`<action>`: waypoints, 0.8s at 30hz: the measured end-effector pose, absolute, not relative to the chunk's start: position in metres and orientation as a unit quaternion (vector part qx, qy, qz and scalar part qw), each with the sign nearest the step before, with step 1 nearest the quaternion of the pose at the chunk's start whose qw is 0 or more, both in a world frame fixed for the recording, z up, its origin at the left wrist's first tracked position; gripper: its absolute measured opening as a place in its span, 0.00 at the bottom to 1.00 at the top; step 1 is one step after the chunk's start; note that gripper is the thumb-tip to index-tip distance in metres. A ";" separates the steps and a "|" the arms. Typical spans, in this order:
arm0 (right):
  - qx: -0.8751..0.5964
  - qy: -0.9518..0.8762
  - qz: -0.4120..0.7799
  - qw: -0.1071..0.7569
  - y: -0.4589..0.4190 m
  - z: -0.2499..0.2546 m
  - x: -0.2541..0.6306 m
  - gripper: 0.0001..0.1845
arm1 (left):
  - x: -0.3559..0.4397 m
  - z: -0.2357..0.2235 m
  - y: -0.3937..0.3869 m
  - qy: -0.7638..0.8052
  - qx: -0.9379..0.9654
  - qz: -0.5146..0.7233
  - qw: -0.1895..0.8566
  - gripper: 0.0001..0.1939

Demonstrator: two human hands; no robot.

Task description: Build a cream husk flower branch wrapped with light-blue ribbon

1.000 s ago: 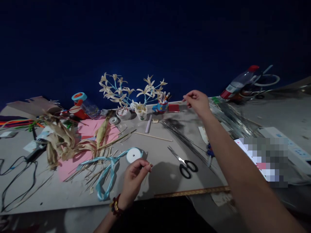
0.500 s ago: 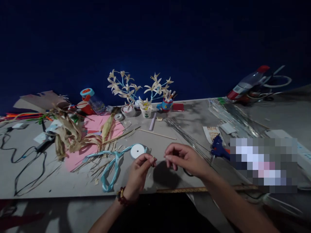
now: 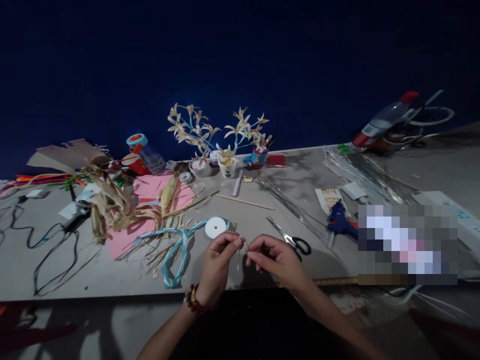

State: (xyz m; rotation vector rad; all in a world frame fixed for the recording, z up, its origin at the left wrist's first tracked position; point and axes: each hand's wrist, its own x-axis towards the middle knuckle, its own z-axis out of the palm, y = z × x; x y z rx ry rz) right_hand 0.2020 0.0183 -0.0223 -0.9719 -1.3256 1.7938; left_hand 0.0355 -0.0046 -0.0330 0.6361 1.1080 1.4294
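My left hand (image 3: 219, 265) and my right hand (image 3: 275, 260) meet at the table's front edge, both pinched on a small thin piece (image 3: 244, 244) between their fingertips; it is too small to name. A beaded bracelet (image 3: 193, 300) circles my left wrist. Just behind the hands lie a white spool (image 3: 214, 228) trailing light blue ribbon (image 3: 176, 255) and black-handled scissors (image 3: 296, 243).
Dried husks (image 3: 112, 207) lie on pink paper (image 3: 150, 190) at left, by black cables (image 3: 48, 250). Paper-flower pots (image 3: 227, 167), a cup of pens (image 3: 258, 156), thin wires (image 3: 292, 210), a blue glue gun (image 3: 339, 222) and a bottle (image 3: 386, 122) sit farther back and right.
My right hand came back from the far side of the table to the front and joined my left hand at the small piece. The scissors show again.
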 end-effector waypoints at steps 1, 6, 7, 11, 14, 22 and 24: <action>-0.376 -0.519 0.685 0.348 0.019 -0.021 0.200 0.11 | 0.036 -0.033 -0.004 0.473 0.272 0.612 0.572 0.08; -0.385 -0.526 0.669 0.357 0.018 -0.019 0.190 0.10 | 0.037 -0.032 -0.003 0.471 0.249 0.618 0.578 0.09; -0.386 -0.522 0.670 0.358 0.018 -0.019 0.189 0.10 | 0.038 -0.031 -0.003 0.468 0.241 0.618 0.584 0.09; -0.392 -0.518 0.670 0.359 0.018 -0.023 0.186 0.11 | 0.039 -0.031 -0.002 0.455 0.215 0.621 0.601 0.08; -0.398 -0.521 0.667 0.354 0.019 -0.023 0.186 0.12 | 0.039 -0.031 -0.001 0.436 0.195 0.624 0.618 0.08; -0.396 -0.515 0.673 0.355 0.021 -0.022 0.185 0.14 | 0.041 -0.029 0.002 0.429 0.160 0.611 0.646 0.10; -0.390 -0.509 0.680 0.356 0.021 -0.023 0.184 0.14 | 0.041 -0.029 0.002 0.433 0.151 0.605 0.651 0.10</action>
